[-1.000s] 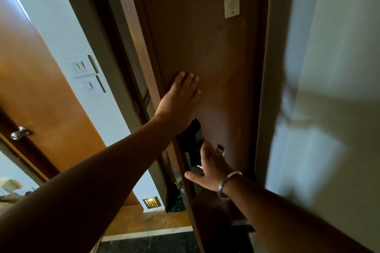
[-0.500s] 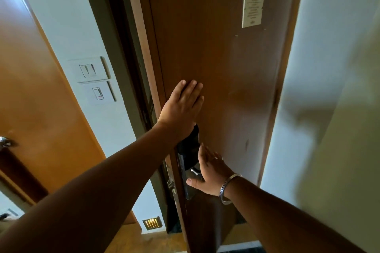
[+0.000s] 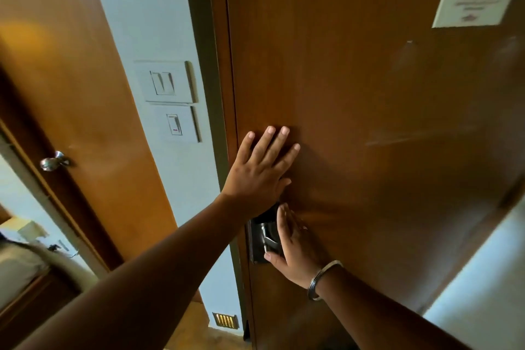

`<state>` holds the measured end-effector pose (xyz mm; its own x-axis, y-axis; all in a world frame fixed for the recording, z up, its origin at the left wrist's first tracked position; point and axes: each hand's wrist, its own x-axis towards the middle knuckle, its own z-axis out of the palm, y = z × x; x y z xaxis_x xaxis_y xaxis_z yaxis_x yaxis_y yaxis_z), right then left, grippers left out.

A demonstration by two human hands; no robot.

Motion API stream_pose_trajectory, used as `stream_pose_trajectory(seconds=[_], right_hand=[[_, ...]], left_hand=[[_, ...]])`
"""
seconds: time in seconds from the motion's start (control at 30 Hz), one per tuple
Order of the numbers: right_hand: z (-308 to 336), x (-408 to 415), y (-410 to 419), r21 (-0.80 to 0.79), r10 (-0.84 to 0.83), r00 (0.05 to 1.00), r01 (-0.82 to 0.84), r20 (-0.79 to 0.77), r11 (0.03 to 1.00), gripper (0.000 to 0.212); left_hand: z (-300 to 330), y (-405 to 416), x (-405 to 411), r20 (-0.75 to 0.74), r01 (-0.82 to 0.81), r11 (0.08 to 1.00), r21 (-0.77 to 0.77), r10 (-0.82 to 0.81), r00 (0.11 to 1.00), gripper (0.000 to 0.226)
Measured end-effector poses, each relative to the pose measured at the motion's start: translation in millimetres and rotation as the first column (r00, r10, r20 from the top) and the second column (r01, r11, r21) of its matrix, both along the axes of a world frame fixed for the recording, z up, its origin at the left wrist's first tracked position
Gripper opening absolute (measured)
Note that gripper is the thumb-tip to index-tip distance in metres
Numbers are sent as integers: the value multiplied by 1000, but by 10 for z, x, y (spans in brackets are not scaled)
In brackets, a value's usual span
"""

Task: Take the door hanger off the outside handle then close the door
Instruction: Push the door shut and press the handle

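Gap at frame gone, brown wooden door (image 3: 355, 122) now flush | left hand (image 3: 257, 176) flat, open grip, above dark metal lock plate (image 3: 257, 244) | right hand (image 3: 295, 250) open beside lock | hanger unseen

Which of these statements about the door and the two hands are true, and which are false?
1. The left hand lies flat on the door. True.
2. The right hand holds a door hanger. False: no hanger is visible; the hand is at the lock plate.
3. A bangle is on the right wrist. True.
4. The wall switches are right of the door. False: they are on its left.
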<state>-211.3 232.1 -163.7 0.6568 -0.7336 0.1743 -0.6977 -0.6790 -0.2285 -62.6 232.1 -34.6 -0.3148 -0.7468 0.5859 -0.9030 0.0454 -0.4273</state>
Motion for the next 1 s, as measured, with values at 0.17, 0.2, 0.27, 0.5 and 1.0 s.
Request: stream_pose_trajectory(seconds=[0.17,0.2,0.27,0.5,1.0], right_hand=[[-57,239,-416,10,-20,995,21,-93,1000,92],[-60,301,-490,8,-32,994,33,-100,999,91],[-69,476,-691,12,-72,993,74,-92,997,91],[-48,882,-1242,9,-202,965,206,-166,978,85],[83,1173,-2015,67,-234,945,255,-229,965,81]], left_hand=[[-179,-491,261,-68,-25,998,56,29,997,69],[-211,-594,314,-82,-23,998,65,28,996,70],[-278,-856,452,-117,-14,998,68,22,993,69],[-429,-1588,672,-273,68,996,60,-49,961,67],[-354,-2401,939,-325,172,976,136,-120,938,63]])
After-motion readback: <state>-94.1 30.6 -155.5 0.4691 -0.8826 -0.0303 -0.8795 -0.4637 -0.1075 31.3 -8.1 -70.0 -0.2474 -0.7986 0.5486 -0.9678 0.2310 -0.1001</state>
